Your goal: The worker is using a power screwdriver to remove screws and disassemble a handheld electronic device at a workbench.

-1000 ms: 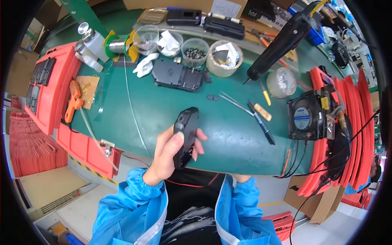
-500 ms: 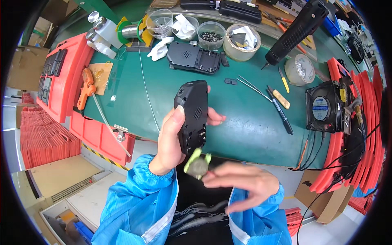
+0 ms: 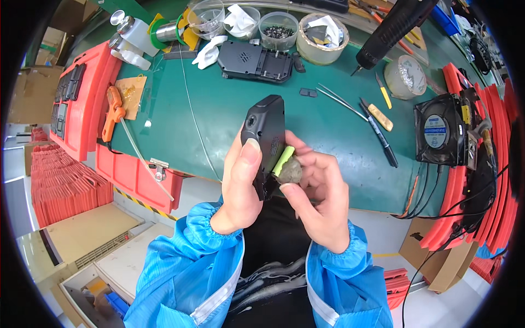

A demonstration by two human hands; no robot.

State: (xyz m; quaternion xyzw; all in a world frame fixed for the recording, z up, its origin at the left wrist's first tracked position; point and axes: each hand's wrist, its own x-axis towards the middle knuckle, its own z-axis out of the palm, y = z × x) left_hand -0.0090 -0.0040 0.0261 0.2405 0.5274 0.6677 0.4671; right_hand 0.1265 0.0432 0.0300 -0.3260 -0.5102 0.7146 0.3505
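Green bench in front. Black driver tip-down at far right, presumably for quick reach. Black casing up on end by bench's near edge — my left hand clasped round it, thumb on left side, seemingly steadying it. My right hand close by, fingers gripping grey lump; its lime-green strip faces casing — whether touching, can't tell.

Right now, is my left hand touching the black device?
Touching: the head view shows the left hand holding the black device, thumb laid against its side.
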